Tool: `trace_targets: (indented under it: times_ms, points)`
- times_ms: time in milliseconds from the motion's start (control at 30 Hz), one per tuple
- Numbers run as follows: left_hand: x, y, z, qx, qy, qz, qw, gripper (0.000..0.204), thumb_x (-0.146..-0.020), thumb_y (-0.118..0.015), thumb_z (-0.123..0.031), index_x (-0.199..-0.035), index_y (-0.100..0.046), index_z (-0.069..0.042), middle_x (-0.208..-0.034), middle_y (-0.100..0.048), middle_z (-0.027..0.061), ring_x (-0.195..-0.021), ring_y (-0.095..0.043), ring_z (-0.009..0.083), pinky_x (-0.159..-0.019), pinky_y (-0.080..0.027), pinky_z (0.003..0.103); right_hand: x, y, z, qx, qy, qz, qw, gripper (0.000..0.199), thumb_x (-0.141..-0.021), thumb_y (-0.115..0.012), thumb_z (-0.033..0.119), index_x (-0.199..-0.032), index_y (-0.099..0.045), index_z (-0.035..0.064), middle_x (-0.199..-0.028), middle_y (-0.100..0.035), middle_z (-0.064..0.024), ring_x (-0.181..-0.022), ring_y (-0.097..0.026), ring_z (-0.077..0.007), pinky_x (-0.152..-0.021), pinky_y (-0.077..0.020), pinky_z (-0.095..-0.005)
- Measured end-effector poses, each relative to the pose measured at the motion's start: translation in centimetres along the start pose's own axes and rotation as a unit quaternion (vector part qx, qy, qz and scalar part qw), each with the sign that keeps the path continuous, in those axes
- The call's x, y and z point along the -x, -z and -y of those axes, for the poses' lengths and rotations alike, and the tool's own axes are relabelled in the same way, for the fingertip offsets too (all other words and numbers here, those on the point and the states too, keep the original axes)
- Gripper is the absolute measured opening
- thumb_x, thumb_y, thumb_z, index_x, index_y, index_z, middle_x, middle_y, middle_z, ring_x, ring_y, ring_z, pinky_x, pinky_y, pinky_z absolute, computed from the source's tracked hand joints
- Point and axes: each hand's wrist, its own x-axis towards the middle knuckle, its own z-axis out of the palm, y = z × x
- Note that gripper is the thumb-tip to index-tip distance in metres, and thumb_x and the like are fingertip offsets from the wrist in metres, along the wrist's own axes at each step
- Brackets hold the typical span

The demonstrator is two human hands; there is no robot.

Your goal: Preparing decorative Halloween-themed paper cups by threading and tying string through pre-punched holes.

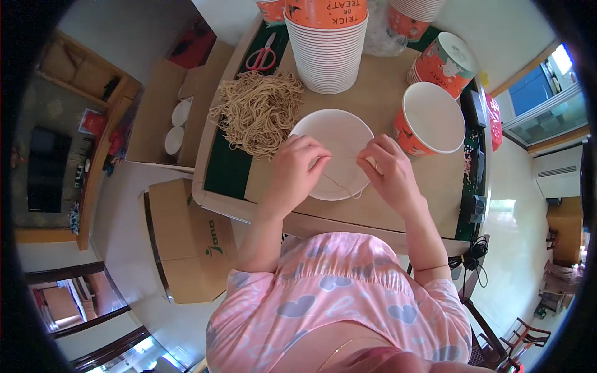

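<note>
A view from above of a person in a pink top with pale heart shapes, seated at the near edge of a brown tabletop (385, 105). Off its left edge stand open cardboard boxes (186, 242) on the floor, one holding white lids. Near the tabletop's left edge lies a loose heap of tan cord (258, 112), probably kept there within easy reach, with red-handled scissors (262, 57) beyond it towards the far left corner. Just right of the heap, a white round lid (339, 133) lies flat in the middle near the front edge. The left hand (295, 171) is curled over the lid's left rim, fingers pinched closed on a thin strand of cord (339, 184) that loops across the lid's lower part. The right hand (388, 171) is over the lid's right rim, fingertips pinched on the strand's other end, so the strand seems held taut between both. At the far edge rises a tall stack of white and orange paper cups (328, 50), its top cut off. Towards the right edge an open orange cup (430, 119) stands upright, and another lidded cup (444, 62) lies tilted behind it. The strand is very thin and hard to follow; whether it passes through the lid cannot be made out.
</note>
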Motion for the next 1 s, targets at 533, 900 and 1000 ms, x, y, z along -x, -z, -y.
trace_targets:
  times_ms: [533,900,1000]
  points:
    - [0.1,1.0,-0.2,0.118,0.146,-0.055,0.981,0.016,-0.092,-0.061,-0.014,-0.085,-0.064,0.0,-0.078,-0.064,0.0052,-0.073,-0.06,0.0136,-0.064,-0.046,0.027,-0.1,-2.9,0.4,-0.284,-0.106,-0.022,0.953,0.005,-0.088,-0.062,0.0,-0.089,-0.058,0.0009,-0.064,-0.051,-0.0012,-0.057,-0.041,-0.0039,-0.051,-0.0357,-0.0222]
    - [-0.3,0.0,-0.1,0.302,0.157,0.083,0.937,0.029,-0.1,-0.047,-0.021,-0.077,-0.046,-0.003,-0.066,-0.042,-0.0012,-0.064,-0.039,0.0072,-0.06,-0.035,0.025,-0.4,-2.2,1.5,-0.238,-0.097,0.006,0.966,0.007,-0.089,-0.063,0.002,-0.095,-0.062,0.0018,-0.064,-0.052,-0.0006,-0.057,-0.041,-0.0033,-0.051,-0.0351,-0.0216]
    - [-0.5,0.3,-0.4,0.302,0.155,0.086,0.937,0.023,-0.099,-0.048,-0.017,-0.082,-0.048,-0.003,-0.069,-0.044,-0.0015,-0.066,-0.041,0.0067,-0.062,-0.035,0.023,-0.3,-2.8,1.0,-0.261,-0.104,-0.013,0.96,0.01,-0.089,-0.064,0.004,-0.099,-0.064,0.0023,-0.063,-0.051,-0.0007,-0.056,-0.041,-0.0034,-0.05,-0.0342,-0.0223]
